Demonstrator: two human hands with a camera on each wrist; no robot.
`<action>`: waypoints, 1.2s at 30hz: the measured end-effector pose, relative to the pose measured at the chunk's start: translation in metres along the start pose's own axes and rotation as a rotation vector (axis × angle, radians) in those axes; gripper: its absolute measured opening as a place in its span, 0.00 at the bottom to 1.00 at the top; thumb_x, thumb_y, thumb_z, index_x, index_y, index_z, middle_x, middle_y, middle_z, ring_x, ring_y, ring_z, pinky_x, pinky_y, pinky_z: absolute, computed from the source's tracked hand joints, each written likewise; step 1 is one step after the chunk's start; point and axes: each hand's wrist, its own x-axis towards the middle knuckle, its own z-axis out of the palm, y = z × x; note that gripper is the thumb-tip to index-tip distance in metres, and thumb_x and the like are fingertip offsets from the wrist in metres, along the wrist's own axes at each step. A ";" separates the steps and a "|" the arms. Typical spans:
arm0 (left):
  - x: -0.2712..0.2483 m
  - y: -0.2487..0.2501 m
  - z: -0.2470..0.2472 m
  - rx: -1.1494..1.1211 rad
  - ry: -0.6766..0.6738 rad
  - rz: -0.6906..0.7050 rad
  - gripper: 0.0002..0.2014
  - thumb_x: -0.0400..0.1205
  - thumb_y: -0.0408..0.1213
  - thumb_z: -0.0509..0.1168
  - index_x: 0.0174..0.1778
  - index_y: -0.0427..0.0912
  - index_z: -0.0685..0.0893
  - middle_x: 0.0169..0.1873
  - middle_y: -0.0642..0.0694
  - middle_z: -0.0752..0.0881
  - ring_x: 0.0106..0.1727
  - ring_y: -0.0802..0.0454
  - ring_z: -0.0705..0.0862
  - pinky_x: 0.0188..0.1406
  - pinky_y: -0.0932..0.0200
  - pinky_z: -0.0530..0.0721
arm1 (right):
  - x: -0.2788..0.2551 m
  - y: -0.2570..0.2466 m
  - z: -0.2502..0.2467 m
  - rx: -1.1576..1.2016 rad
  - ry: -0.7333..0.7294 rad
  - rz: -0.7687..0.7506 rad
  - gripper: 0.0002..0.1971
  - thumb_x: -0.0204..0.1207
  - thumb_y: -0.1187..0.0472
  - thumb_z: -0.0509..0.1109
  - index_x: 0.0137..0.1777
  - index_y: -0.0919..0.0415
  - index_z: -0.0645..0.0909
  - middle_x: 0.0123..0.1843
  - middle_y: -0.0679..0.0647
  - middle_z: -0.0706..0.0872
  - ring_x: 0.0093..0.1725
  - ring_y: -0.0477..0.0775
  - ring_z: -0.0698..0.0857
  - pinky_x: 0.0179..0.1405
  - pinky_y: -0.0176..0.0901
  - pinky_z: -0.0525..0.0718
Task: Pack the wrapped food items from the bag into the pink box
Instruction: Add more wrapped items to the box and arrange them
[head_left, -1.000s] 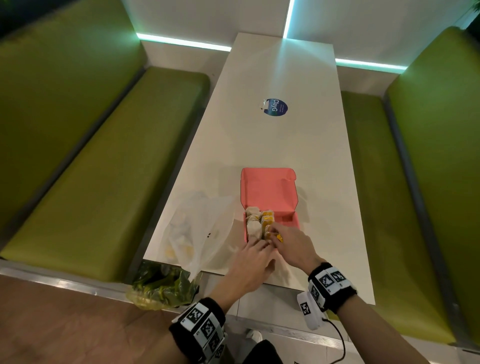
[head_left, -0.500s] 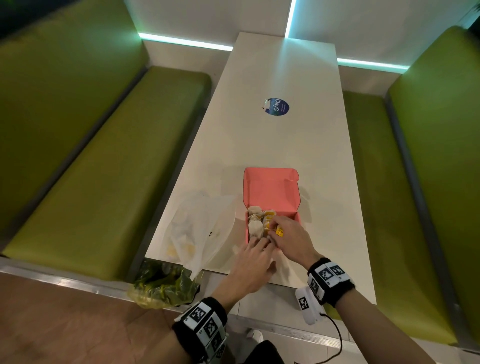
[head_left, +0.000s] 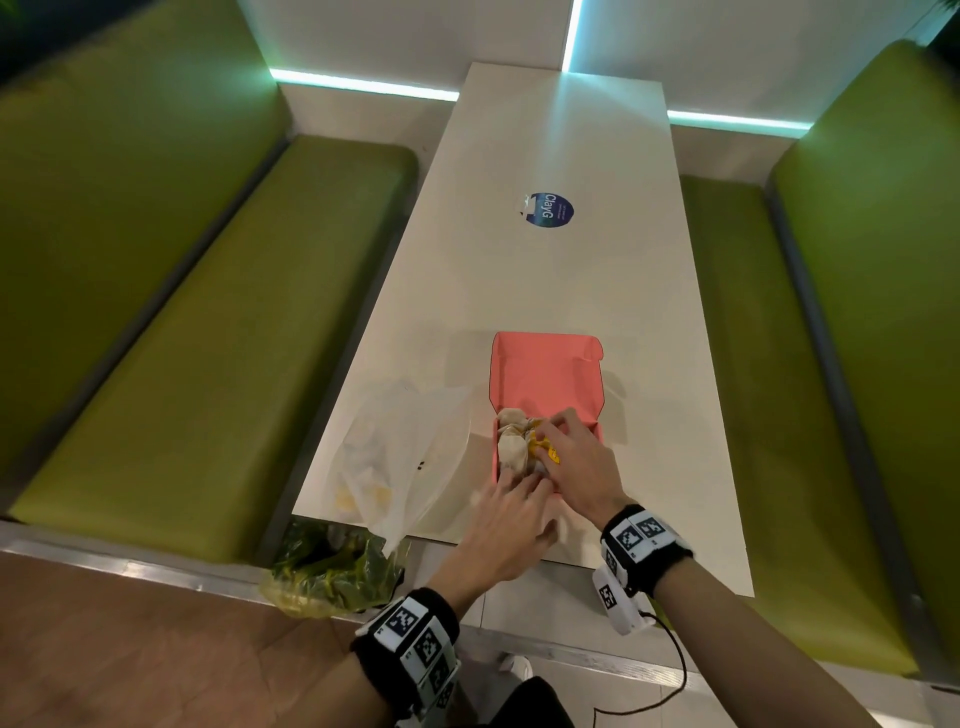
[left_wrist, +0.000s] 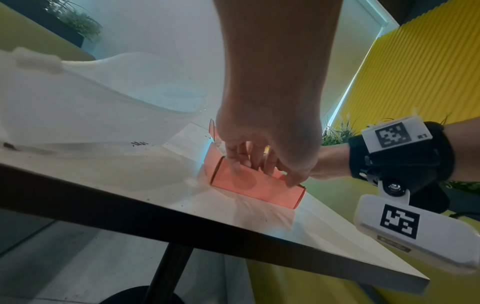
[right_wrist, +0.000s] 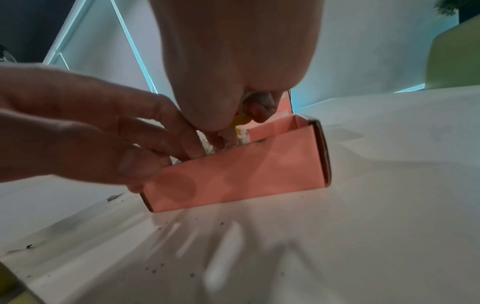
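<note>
The pink box (head_left: 545, 374) stands open on the white table (head_left: 550, 280), its lid tipped back. Pale paper-wrapped items (head_left: 511, 441) fill its left side. My right hand (head_left: 553, 441) reaches into the box from the near right, and its fingers curl round a yellow-wrapped item (head_left: 543, 448), which also shows as the yellow wrapper (right_wrist: 240, 120). My left hand (head_left: 511, 512) holds the box's near wall (left_wrist: 254, 189), fingers over the rim and thumb on the outside. A translucent white bag (head_left: 400, 457) lies left of the box with pale and yellow shapes inside.
A green-yellow plastic bag (head_left: 332, 569) hangs below the table's near left corner. A round blue sticker (head_left: 548, 209) lies mid-table. Green benches (head_left: 208, 338) flank the table on both sides. The table's near edge (left_wrist: 233, 232) runs just behind my wrists.
My right hand has pushed further into the box with the yellow-wrapped item. The left hand has stayed at the near wall.
</note>
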 end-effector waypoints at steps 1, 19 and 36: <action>0.000 0.001 -0.001 -0.002 -0.006 -0.006 0.23 0.78 0.53 0.52 0.58 0.43 0.81 0.59 0.45 0.87 0.62 0.40 0.80 0.64 0.47 0.79 | 0.000 0.001 0.001 -0.002 0.003 -0.011 0.08 0.82 0.53 0.68 0.58 0.52 0.83 0.59 0.50 0.77 0.52 0.55 0.83 0.34 0.43 0.76; 0.011 0.012 -0.037 -0.346 0.241 -0.101 0.12 0.85 0.46 0.63 0.62 0.47 0.79 0.56 0.53 0.81 0.56 0.51 0.77 0.52 0.58 0.79 | -0.017 -0.013 -0.049 1.199 0.129 0.459 0.30 0.90 0.45 0.44 0.48 0.65 0.81 0.32 0.56 0.80 0.27 0.48 0.77 0.23 0.36 0.75; 0.041 0.008 -0.067 -0.959 0.488 -0.486 0.08 0.85 0.35 0.67 0.43 0.53 0.86 0.38 0.54 0.88 0.38 0.53 0.86 0.40 0.44 0.88 | -0.022 -0.013 -0.054 1.131 0.115 0.408 0.17 0.87 0.56 0.63 0.42 0.69 0.80 0.33 0.57 0.78 0.27 0.49 0.71 0.22 0.37 0.67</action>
